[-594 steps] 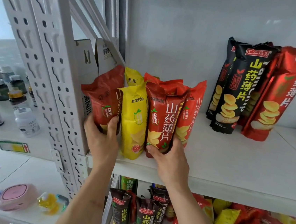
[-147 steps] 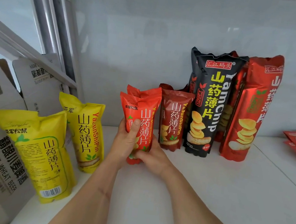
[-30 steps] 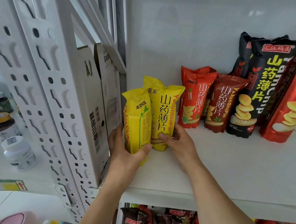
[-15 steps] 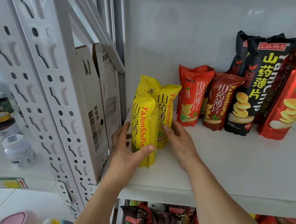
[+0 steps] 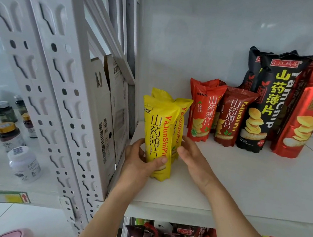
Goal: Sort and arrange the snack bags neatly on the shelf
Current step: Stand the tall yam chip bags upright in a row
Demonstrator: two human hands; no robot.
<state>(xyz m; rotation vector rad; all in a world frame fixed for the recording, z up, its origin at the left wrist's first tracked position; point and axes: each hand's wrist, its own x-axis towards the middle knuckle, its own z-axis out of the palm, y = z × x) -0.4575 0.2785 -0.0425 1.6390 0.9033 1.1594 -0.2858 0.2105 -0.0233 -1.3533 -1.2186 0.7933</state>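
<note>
Mostly sorted: red bags (image 5: 202, 111) and tall black bag (image 5: 267, 103) lined up centre-right against the shelf (image 5: 241, 185) back, left hand (image 5: 140, 162) grasping front yellow bag (image 5: 157, 136) at centre, right hand (image 5: 190, 156) released, fingers touching rear yellow bag (image 5: 180, 121); final alignment left.

Two yellow snack bags (image 5: 158, 136) upright, front-to-back, left on white shelf (image 5: 241, 185); red and black bags (image 5: 258, 113) rightward

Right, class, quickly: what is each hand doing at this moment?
Left hand: grips the front yellow snack bag, thumb across its front.
Right hand: open, fingers straight beside the rear yellow bag; contact cannot be told.
</note>
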